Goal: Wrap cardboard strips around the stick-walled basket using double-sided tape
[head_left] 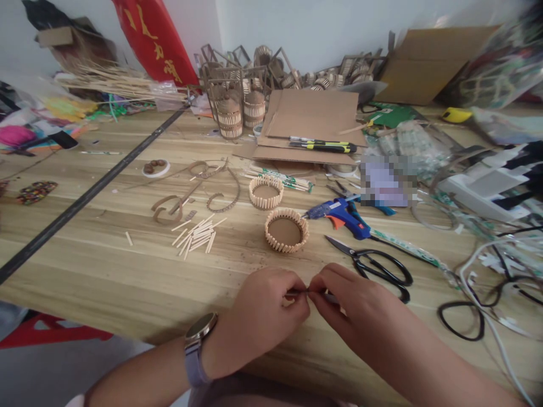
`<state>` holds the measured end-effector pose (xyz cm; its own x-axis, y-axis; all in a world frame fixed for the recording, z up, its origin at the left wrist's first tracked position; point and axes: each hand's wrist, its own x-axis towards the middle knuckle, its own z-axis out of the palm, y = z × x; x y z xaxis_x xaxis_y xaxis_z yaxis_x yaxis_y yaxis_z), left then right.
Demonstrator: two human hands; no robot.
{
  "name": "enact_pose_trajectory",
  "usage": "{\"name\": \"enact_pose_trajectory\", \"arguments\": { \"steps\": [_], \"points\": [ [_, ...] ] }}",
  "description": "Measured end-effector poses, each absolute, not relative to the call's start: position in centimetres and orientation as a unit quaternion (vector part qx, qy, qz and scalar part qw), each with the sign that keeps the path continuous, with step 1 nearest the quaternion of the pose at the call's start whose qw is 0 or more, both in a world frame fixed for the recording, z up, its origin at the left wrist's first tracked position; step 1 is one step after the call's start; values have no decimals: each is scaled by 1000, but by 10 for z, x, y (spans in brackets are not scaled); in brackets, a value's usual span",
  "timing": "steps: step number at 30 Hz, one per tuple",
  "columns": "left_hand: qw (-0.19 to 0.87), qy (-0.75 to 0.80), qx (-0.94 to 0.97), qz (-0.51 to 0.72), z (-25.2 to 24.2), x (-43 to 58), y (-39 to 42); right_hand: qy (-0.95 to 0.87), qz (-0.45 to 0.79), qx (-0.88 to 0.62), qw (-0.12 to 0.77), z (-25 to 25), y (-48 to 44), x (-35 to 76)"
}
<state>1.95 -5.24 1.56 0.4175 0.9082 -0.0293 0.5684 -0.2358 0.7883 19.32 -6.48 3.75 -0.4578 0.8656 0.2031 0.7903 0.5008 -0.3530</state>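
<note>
My left hand (265, 316) and my right hand (339, 308) meet near the front edge of the wooden table (106, 265). Both are closed in a pinch on one thin dark stick (302, 291) held between their fingertips. A watch sits on my left wrist. Just beyond the hands stands a round cardboard basket (287, 229) rimmed with short sticks. A second, similar basket (266, 192) lies farther back. A pile of short cut sticks (197, 234) lies to the left of them.
Black scissors (377, 263) and a blue glue gun (339, 215) lie to the right. Cardboard sheets (314, 116) with utility knives (324, 146), curved cardboard strips (212, 192), finished stick lanterns (237, 110), cables (487, 282) and clutter fill the back and right side.
</note>
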Motion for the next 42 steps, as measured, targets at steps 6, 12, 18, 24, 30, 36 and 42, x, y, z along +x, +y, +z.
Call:
{"name": "enact_pose_trajectory", "arguments": {
  "steps": [6, 12, 18, 24, 30, 36, 42],
  "points": [
    [412, 481, 725, 270, 18, 19, -50, -846, 112, -478, 206, 41, -67, 192],
    [581, 510, 544, 327, 23, 19, -46, -824, 50, -477, 301, 40, -69, 176],
    [585, 542, 410, 443, 22, 6, -25, -836, -81, -437, 322, 30, -83, 189],
    [615, 493, 443, 428, 26, 2, -15, -879, -73, -394, 258, 6, -80, 212],
    [659, 439, 462, 400, 27, 16, -14, -884, -97, -407, 208, -14, -66, 202],
    [638, 445, 483, 401, 20, 15, -6, -846, -49, -460, 265, -25, -69, 199],
    [619, 453, 495, 408, 19, 16, -8, -851, 11, -457, 258, -18, -70, 196]
  ]
}}
